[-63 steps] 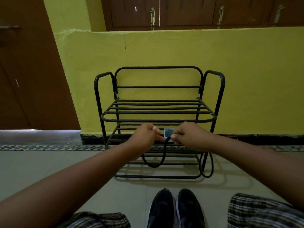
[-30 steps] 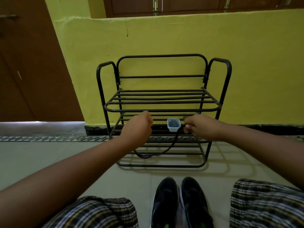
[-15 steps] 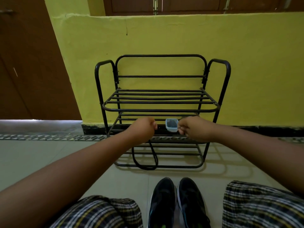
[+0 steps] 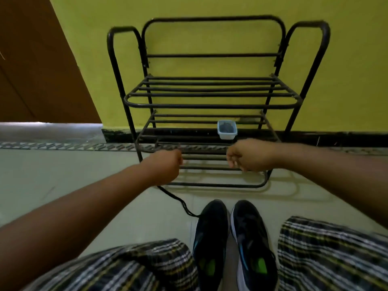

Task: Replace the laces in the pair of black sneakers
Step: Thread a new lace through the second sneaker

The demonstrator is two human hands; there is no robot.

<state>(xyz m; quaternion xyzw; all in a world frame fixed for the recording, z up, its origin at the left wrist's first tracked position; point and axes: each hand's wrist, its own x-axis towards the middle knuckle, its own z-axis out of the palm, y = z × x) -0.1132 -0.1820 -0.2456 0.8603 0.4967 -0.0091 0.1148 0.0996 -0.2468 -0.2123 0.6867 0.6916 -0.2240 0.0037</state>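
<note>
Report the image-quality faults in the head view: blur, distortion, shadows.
Head view: wide-angle bowing bends the shoe rack uprights outward; motion blur softens the left hand, right hand and plaid cloth; the rack casts a soft shadow on the floor.

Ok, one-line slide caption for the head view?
Left hand holds a black lace trailing to the black sneakers before a metal rack.

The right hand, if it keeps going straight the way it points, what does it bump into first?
Probably the rack's lower bars: the right hand points left and away, across them. The small tub sits just beyond and above. Depth is hard to judge from one view.
</note>
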